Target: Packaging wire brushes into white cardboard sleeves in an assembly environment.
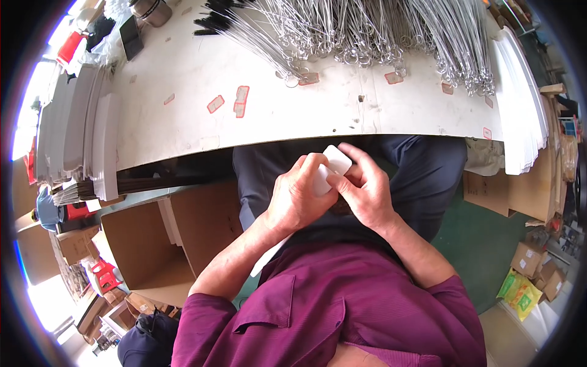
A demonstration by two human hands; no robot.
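Note:
My left hand (298,192) and my right hand (369,189) meet above my lap, just below the table's near edge. Between them is a white piece with rounded corners (337,159). A second white part (320,181) shows beneath my right thumb; whether both belong to one folded piece I cannot tell. Curled fingers of my left hand wrap its left side. My right thumb presses on it, with the right fingers bent around its far right corner. Part of the piece is hidden by the fingers.
Thin wire brushes with ring ends (367,37) cover the table's (293,116) far side, several with black bristles (214,18). White flat stacks stand at the left (79,128) and right (520,104). An open cardboard box (147,244) is beside my left leg. A metal cup (151,11) stands far left.

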